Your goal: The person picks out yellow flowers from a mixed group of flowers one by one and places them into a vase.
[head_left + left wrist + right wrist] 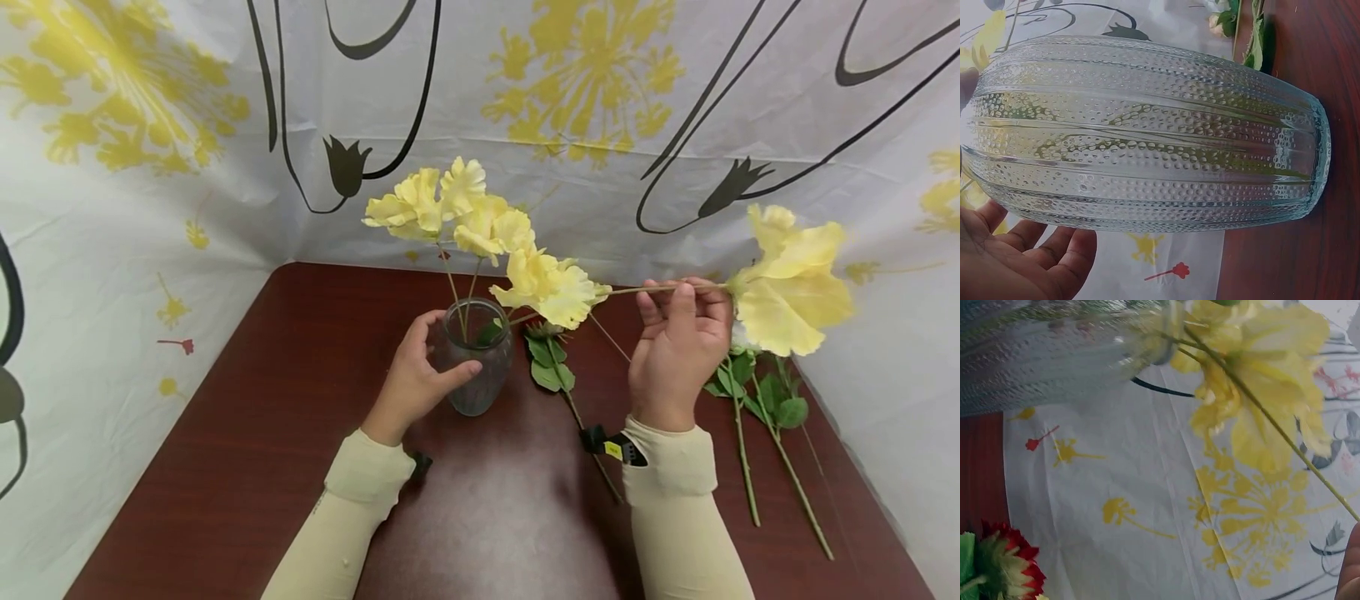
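Observation:
A ribbed, dimpled clear glass vase [480, 387] stands upright on the table, with yellow flowers [491, 225] rising from its mouth. My left hand [412, 379] holds it near the top, thumb in front and fingers round the left side. The left wrist view shows the vase [1147, 137] close up, with curled fingers of the left hand [1035, 256] along it. To the right, my right hand [678, 350] pinches the thin stem of another yellow flower [795, 283], its bloom pointing right. In the right wrist view that stem [1272, 425] slants towards the vase mouth.
A leafy flower stem [555, 375] lies on the dark red-brown table [225, 467] between the vase and right forearm. More leafy stems [742, 450] lie farther right. A red flower [1016, 565] shows low in the right wrist view. Patterned white sheeting [420, 83] encloses the table.

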`<state>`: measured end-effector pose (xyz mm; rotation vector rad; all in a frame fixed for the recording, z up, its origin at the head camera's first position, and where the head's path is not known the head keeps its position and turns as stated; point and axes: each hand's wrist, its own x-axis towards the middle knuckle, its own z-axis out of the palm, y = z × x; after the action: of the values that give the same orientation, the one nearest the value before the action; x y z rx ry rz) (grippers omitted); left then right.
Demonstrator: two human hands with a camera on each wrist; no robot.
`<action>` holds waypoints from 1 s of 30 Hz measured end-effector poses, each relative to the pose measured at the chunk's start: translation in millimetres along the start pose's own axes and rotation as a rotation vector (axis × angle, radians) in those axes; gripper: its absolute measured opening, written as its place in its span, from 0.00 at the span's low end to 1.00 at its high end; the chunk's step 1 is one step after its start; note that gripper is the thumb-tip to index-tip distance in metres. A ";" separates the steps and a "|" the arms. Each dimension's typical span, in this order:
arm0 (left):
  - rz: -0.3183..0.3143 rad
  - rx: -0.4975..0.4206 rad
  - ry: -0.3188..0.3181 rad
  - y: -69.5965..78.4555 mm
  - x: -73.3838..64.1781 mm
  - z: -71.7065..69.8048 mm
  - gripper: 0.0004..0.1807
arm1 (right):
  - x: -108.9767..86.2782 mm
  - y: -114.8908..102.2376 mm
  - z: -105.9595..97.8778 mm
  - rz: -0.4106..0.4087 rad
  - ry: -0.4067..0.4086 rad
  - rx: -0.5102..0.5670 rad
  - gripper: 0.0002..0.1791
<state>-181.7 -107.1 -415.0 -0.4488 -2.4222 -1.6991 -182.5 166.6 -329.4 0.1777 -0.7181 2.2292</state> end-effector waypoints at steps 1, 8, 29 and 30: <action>-0.001 0.000 -0.001 0.3 0.1 0.2 0.45 | -1.8 1.9 0.6 0.008 -0.007 0.005 0.08; 0.002 -0.002 0.000 -0.9 0.6 1.6 0.45 | -20.2 20.5 2.2 0.027 -0.160 -0.080 0.04; -0.012 -0.009 -0.002 0.4 0.3 1.8 0.45 | -46.5 65.7 3.4 0.251 -0.307 -0.492 0.04; -0.014 -0.010 -0.003 0.0 0.4 1.7 0.45 | -47.7 67.0 3.7 0.261 -0.323 -0.518 0.05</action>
<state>-181.9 -105.5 -415.4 -0.4366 -2.4256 -1.7175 -197.8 97.9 -372.0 0.1938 -1.5420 2.1901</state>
